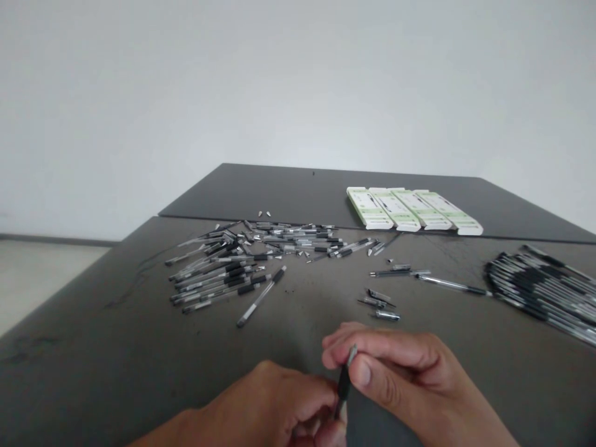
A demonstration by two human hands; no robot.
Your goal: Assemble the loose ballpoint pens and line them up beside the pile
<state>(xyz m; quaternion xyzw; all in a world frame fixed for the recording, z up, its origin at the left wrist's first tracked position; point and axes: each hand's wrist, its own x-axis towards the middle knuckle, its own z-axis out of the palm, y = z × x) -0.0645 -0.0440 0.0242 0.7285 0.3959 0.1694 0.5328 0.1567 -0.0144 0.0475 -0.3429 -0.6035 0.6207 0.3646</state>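
My left hand (284, 403) is closed around the lower part of a pen (344, 383) with a black grip and a pale metallic tip pointing up. At that tip, the thumb and fingers of my right hand (400, 372) are closed in a pinch. Just beyond my hands lie several clear pen caps (387, 315). Farther off, a thin refill (388, 273) rests on the table. To the left, one pen (261, 297) with a black grip lies apart from a heap of similar pens (218, 276).
More pen parts (298, 236) are scattered toward the far side, with small metallic tips (264, 213) behind them. A bundle of pens (535, 285) lies at the right, one pen (451, 284) touching it. Flat green-and-white boxes (412, 210) sit at the back of the dark table (116, 347).
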